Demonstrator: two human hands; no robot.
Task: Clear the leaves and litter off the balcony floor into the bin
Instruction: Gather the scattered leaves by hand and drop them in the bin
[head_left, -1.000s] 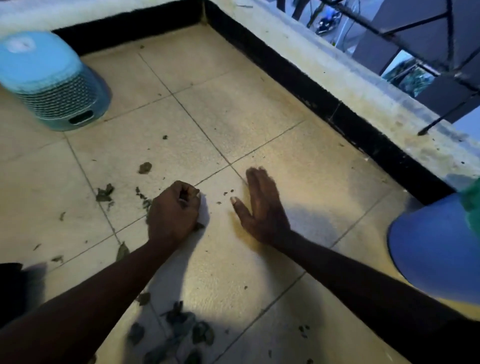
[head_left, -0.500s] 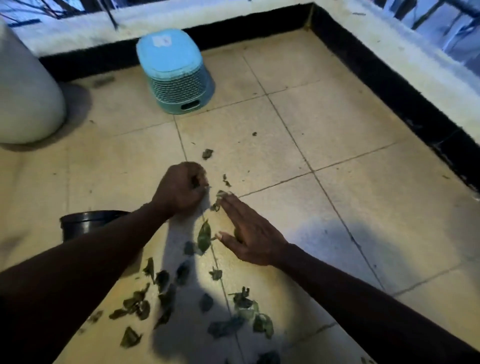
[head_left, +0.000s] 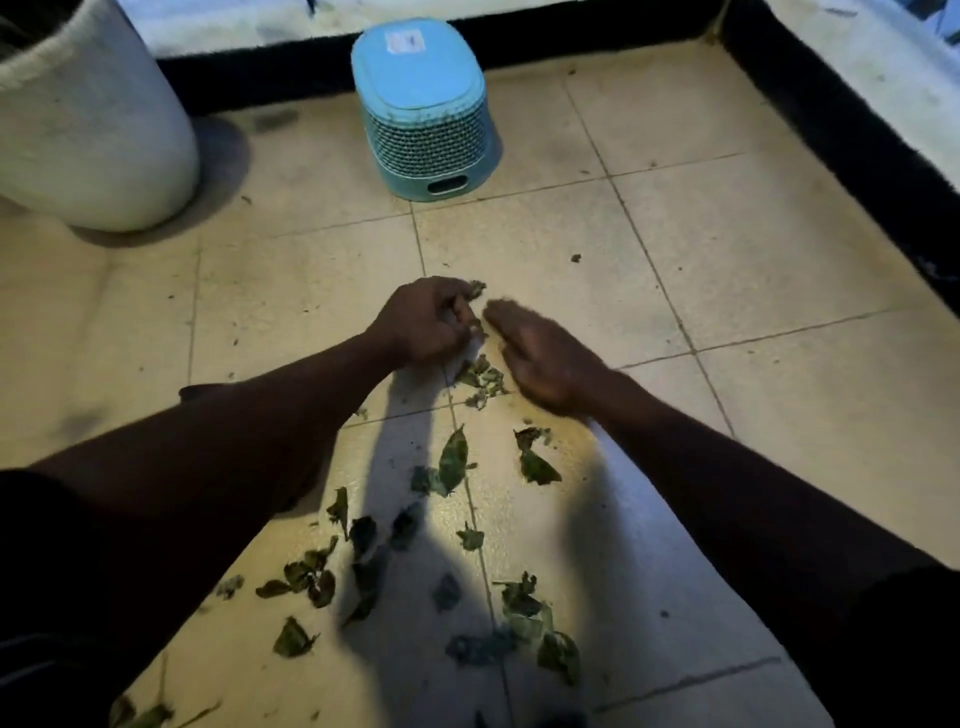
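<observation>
Green leaves (head_left: 453, 461) lie scattered over the cream floor tiles (head_left: 727, 249) in the lower middle of the head view. My left hand (head_left: 423, 322) is curled at mid-frame and grips a few leaf bits (head_left: 476, 287) that stick out past its fingers. My right hand (head_left: 540, 353) lies flat and blurred just to its right, fingers straight, beside a small heap of leaves (head_left: 483, 379) between the two hands. A sliver of the black bin (head_left: 200, 389) shows above my left forearm, mostly hidden.
An upturned light-blue basket (head_left: 423, 104) stands at the back middle. A large white pot (head_left: 88, 119) fills the back left corner. A black skirting and a pale ledge (head_left: 883, 73) bound the floor at the back and right. A lone leaf scrap (head_left: 575, 257) lies further back.
The view has swung left and down, bringing the basket, the pot and more leaves into sight. My right hand has swept leaves leftward into a heap beside my left hand.
</observation>
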